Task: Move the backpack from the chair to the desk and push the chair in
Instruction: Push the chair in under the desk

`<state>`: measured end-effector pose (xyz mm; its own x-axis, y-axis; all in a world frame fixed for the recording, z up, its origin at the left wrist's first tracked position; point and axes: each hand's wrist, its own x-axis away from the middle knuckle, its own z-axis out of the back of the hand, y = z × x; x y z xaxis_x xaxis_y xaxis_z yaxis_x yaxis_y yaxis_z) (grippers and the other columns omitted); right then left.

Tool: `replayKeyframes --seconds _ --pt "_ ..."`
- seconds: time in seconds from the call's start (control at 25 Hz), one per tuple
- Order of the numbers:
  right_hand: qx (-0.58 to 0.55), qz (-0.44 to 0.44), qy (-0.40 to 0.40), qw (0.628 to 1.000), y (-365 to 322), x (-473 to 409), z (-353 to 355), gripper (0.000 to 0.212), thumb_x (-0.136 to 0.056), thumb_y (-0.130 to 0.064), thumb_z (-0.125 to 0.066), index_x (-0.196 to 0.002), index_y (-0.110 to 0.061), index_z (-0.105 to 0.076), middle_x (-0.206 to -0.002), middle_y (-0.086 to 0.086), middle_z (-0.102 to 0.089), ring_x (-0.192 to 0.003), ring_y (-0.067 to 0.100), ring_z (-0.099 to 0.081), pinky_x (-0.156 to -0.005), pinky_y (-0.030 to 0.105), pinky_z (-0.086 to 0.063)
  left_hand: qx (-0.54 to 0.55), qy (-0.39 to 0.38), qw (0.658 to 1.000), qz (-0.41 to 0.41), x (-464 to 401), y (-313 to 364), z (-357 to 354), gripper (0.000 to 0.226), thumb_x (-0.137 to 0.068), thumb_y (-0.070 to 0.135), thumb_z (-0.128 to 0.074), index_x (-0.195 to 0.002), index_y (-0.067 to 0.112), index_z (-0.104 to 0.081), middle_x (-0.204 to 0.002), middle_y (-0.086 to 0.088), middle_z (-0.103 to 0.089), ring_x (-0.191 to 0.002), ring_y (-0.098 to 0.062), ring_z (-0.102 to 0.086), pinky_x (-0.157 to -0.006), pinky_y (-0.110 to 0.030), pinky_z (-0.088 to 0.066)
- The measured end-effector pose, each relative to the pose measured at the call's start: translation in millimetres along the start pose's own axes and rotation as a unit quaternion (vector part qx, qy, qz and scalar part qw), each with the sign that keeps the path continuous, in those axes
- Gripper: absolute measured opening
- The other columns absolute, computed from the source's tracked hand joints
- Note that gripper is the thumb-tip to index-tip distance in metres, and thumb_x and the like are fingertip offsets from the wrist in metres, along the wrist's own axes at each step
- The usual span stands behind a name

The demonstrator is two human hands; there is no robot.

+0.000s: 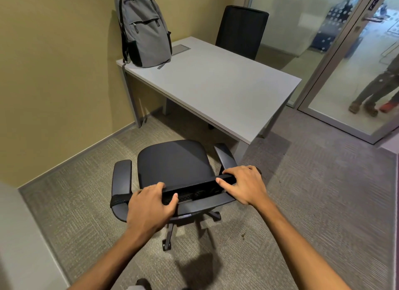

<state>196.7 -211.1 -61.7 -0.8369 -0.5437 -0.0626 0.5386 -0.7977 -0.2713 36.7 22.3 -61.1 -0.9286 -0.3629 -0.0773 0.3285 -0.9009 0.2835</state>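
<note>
While the backpack stands zipped on the desk, both hands' grips clasp the chair backrest.

We see a grey backpack on a light grey desk. Our chair is black. The wall is yellow-green, and the carpet has grey-brown woven squares.

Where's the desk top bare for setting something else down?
The desk is bare from the gray backpack in the far left corner to the near and right edges. Only that corner and the cable hatch beside the backpack are taken.
</note>
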Motion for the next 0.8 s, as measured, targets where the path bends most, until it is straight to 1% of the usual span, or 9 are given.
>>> replayKeyframes --seconds 0.08,0.2,0.36,0.44,0.52,0.64,0.72,0.8 --pt "-0.006 -0.004 0.0 1.0 -6 -16 -1 0.066 -0.085 -0.079 -0.03 -0.111 -0.034 -0.072 -0.105 -0.012 -0.074 -0.103 0.01 -0.064 -0.101 0.04 -0.037 -0.003 0.012 1.0 0.015 -17 -9 -1 0.048 -0.084 0.06 -0.048 -0.095 0.018 -0.068 -0.078 0.001 -0.072 -0.076 -0.021 -0.069 -0.075 -0.036 -0.047" --pt "-0.008 -0.005 0.0 1.0 -12 -42 -3 0.066 -0.085 -0.079 -0.032 -0.109 -0.034 -0.073 -0.097 -0.011 -0.074 -0.097 0.01 -0.065 -0.103 0.042 -0.039 -0.008 0.025 1.0 0.015 -43 -23 0 0.049 -0.082 0.061 -0.046 -0.089 0.017 -0.067 -0.071 0.003 -0.068 -0.068 -0.021 -0.065 -0.071 -0.035 -0.042" --pt "-0.022 -0.01 -0.006 1.0 -23 -77 -8 0.068 -0.085 -0.08 -0.032 -0.113 -0.033 -0.073 -0.096 -0.011 -0.074 -0.096 0.01 -0.065 -0.107 0.043 -0.037 -0.019 0.025 0.999 -0.007 -81 -44 4 0.05 -0.082 0.062 -0.043 -0.09 0.019 -0.067 -0.071 0.002 -0.07 -0.07 -0.022 -0.067 -0.073 -0.037 -0.043" --pt "-0.024 -0.016 -0.007 1.0 -31 -92 -11 0.07 -0.084 -0.08 -0.031 -0.114 -0.033 -0.073 -0.097 -0.01 -0.074 -0.097 0.01 -0.065 -0.108 0.044 -0.037 -0.015 0.024 0.999 -0.022 -101 -58 6 0.051 -0.081 0.063 -0.042 -0.093 0.02 -0.067 -0.074 0.001 -0.072 -0.074 -0.024 -0.069 -0.073 -0.037 -0.042" --pt "-0.024 -0.025 -0.007 0.999 -42 -107 -15 0.07 -0.085 -0.08 -0.029 -0.113 -0.033 -0.073 -0.097 -0.009 -0.074 -0.098 0.011 -0.065 -0.11 0.045 -0.035 -0.009 0.027 0.999 -0.037 -122 -74 10 0.053 -0.08 0.062 -0.044 -0.1 0.02 -0.068 -0.08 0.0 -0.075 -0.08 -0.025 -0.07 -0.074 -0.036 -0.043" --pt "-0.02 -0.04 0.005 0.999 -63 -123 -23 0.072 -0.085 -0.079 -0.026 -0.11 -0.032 -0.073 -0.087 -0.009 -0.073 -0.092 0.012 -0.064 -0.108 0.046 -0.036 -0.008 0.029 0.998 -0.064 -150 -105 16 0.062 -0.078 0.067 -0.041 -0.107 0.021 -0.07 -0.09 0.0 -0.077 -0.085 -0.023 -0.07 -0.074 -0.035 -0.046" --pt "-0.008 -0.047 0.004 0.999 -79 -134 -31 0.072 -0.085 -0.079 -0.025 -0.111 -0.032 -0.073 -0.085 -0.01 -0.073 -0.091 0.011 -0.064 -0.106 0.046 -0.038 -0.001 0.026 0.996 -0.081 -169 -130 19 0.066 -0.077 0.071 -0.038 -0.108 0.023 -0.07 -0.093 0.002 -0.077 -0.086 -0.021 -0.07 -0.072 -0.033 -0.048" --pt "-0.007 -0.056 0.003 0.998 -95 -145 -39 0.073 -0.084 -0.079 -0.024 -0.111 -0.032 -0.073 -0.088 -0.01 -0.073 -0.092 0.012 -0.064 -0.103 0.045 -0.04 0.007 0.022 0.995 -0.094 -187 -152 22 0.068 -0.076 0.074 -0.034 -0.107 0.025 -0.07 -0.091 0.004 -0.076 -0.083 -0.019 -0.069 -0.068 -0.031 -0.049"
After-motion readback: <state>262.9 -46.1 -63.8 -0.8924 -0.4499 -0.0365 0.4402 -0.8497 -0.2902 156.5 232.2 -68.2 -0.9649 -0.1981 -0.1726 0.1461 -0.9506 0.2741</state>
